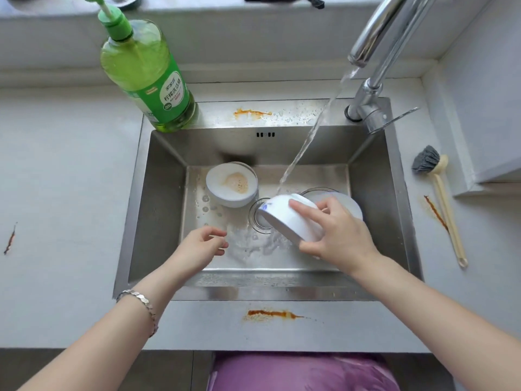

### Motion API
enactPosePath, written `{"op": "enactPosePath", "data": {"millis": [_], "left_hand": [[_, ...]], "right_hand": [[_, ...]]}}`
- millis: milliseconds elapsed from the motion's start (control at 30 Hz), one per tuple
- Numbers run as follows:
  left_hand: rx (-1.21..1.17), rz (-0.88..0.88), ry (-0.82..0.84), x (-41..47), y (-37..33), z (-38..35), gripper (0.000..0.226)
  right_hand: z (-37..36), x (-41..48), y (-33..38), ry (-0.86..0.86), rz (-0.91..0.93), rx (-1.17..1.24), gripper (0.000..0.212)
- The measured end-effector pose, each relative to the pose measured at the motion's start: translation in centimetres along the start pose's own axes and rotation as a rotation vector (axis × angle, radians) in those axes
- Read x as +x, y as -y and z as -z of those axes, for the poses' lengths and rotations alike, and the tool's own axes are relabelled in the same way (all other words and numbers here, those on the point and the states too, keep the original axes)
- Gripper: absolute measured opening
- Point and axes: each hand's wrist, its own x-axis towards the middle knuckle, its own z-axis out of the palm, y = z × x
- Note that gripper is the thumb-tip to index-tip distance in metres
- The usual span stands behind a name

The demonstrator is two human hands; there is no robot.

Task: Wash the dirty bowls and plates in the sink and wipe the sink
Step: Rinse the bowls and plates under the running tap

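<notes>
My right hand (337, 231) grips a white bowl (284, 220), tilted on its side over the drain of the steel sink (166, 179). Water from the faucet (375, 43) streams down onto the sink floor just left of that bowl. My left hand (204, 244) hovers inside the sink with loosely curled fingers, holding nothing. A second white bowl (231, 184) with orange-brown residue lies at the back left of the sink floor. A white plate (348, 203) lies under my right hand, partly hidden.
A green dish-soap bottle (146, 71) stands on the sink's back left corner. A dish brush (439, 198) lies on the counter to the right. Orange stains mark the back rim (252, 112), the front counter (270, 314) and both side counters.
</notes>
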Motion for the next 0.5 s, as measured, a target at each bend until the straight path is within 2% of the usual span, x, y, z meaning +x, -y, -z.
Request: {"op": "enactPosePath", "data": {"millis": [100,200,300,367,500], "left_hand": [[0.051,-0.02,0.006,0.5,-0.4,-0.8,0.019],[0.078,-0.049,0.033,1.0,-1.2,-1.6,0.018],[0.097,-0.077,0.069,1.8,-1.8,-2.5,0.019],[0.113,-0.086,0.074,2.4,-2.0,-3.0,0.02],[0.114,-0.094,0.069,3.2,-1.9,-3.8,0.018]], "right_hand": [[-0.1,-0.7,-2.9,-0.016,-0.223,0.056,0.067],[0.2,-1.0,-6.9,-0.199,-0.501,0.368,0.056],[0.6,-0.6,-10.0,-0.321,-0.667,0.624,0.045],[0.6,0.1,-11.1,-0.304,-0.734,0.72,0.042],[-0.4,2.2,-12.1,-0.204,-0.765,0.75,0.037]]}}
